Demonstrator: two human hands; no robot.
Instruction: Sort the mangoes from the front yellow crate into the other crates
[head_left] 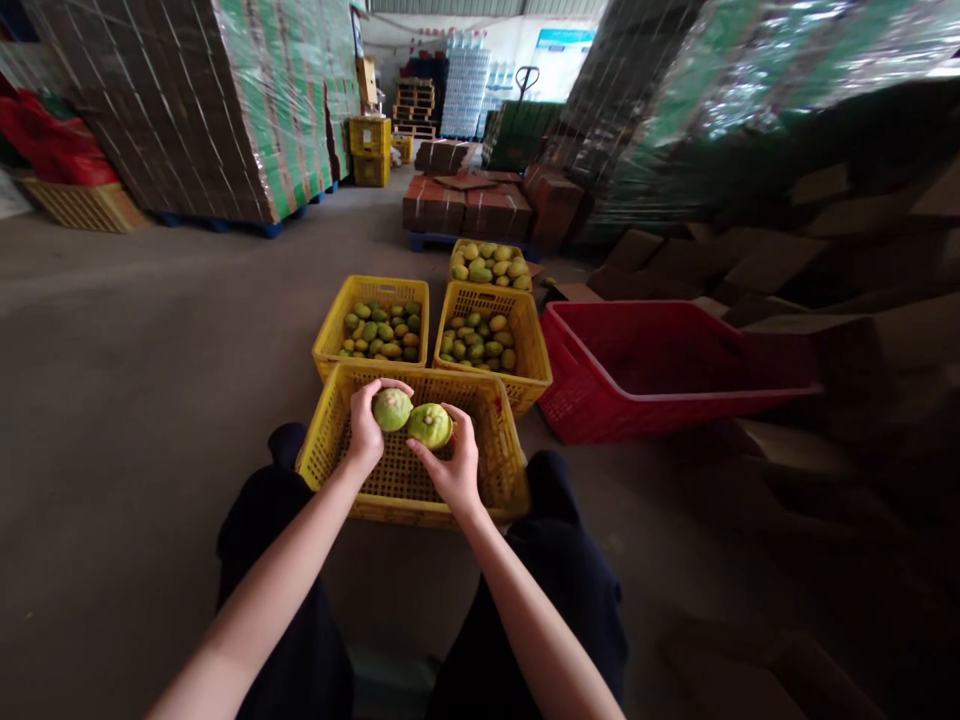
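My left hand (pixel 366 424) is closed around a round, pale green fruit (pixel 391 409) with a light brownish patch on its end. In my right hand (pixel 456 462) is a yellow-green fruit (pixel 430 427), gripped between the thumb and fingers, with a small dark spot facing up. The two fruits are side by side, nearly touching. Both hands are over a yellow plastic crate (pixel 501 470) between my knees, whose slatted bottom shows. Just beyond stand a left yellow crate (pixel 324 345) and a right yellow crate (pixel 536 355), each holding several green, yellow and orange fruits.
Another fruit-filled yellow crate (pixel 454 262) stands farther back. A large red tub (pixel 592 415) is at the right, beside scattered cardboard boxes (pixel 780 270). Flat cardboard bundles (pixel 465 208) rest on a pallet behind. Wrapped stacks (pixel 225 110) rise at both sides; concrete floor (pixel 150 400) extends left.
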